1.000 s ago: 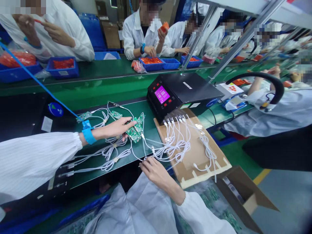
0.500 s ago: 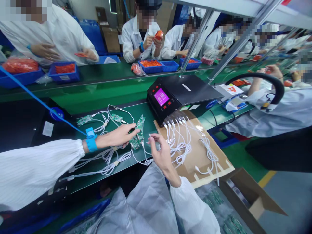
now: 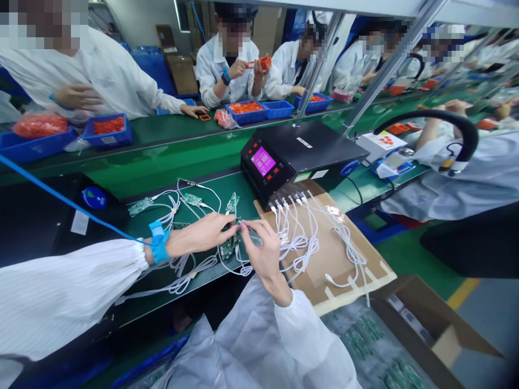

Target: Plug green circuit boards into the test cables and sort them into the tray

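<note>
My left hand (image 3: pixel 208 235), with a blue wrist strap (image 3: pixel 158 241) on its wrist, is closed, pinching a small green circuit board (image 3: pixel 237 221) that my fingers mostly cover. Against its edge my right hand (image 3: pixel 263 249) pinches the white plug (image 3: pixel 242 222) of a cable. Whether the plug sits inside the board's socket cannot be made out. Below my fingertips lie more green boards (image 3: pixel 227 248), and one board (image 3: pixel 232 203) lies just beyond them. Farther left, a board (image 3: pixel 140 206) and another board (image 3: pixel 192 200) are joined to white cables.
A black tester (image 3: pixel 308 148) with a lit pink screen stands ahead, several white cables (image 3: pixel 302 243) running from it over a cardboard sheet (image 3: pixel 320 292). Another black box (image 3: pixel 44 216) is at left. Across the bench, co-workers handle orange parts beside blue bins (image 3: pixel 279 110). An open carton (image 3: pixel 441 324) is lower right.
My right hand has moved left and up, bringing the plug to my left hand, which now pinches a board. Across the bench, a co-worker's hand has reached right, beside an orange frame on the surface.
</note>
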Motion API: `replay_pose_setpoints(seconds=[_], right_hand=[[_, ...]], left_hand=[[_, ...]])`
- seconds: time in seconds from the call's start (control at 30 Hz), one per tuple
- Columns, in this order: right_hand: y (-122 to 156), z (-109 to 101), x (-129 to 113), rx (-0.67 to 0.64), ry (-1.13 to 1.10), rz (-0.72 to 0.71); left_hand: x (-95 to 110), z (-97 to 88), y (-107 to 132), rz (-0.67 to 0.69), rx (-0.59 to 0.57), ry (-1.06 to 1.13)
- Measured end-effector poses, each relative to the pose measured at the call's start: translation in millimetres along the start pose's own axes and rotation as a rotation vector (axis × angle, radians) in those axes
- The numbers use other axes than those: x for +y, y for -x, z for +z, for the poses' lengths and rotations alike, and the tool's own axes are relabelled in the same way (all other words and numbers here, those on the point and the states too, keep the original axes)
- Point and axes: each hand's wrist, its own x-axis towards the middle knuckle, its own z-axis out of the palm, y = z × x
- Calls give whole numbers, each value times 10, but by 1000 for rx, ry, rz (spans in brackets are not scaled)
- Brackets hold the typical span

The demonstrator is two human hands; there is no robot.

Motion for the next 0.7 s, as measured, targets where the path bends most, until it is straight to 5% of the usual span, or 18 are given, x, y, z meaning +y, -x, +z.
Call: replay_pose_setpoints(seconds=[0.7], right_hand=[[-78, -35, -7, -101, 55, 23]], left_hand=[[-13, 40, 8, 32, -11, -163]])
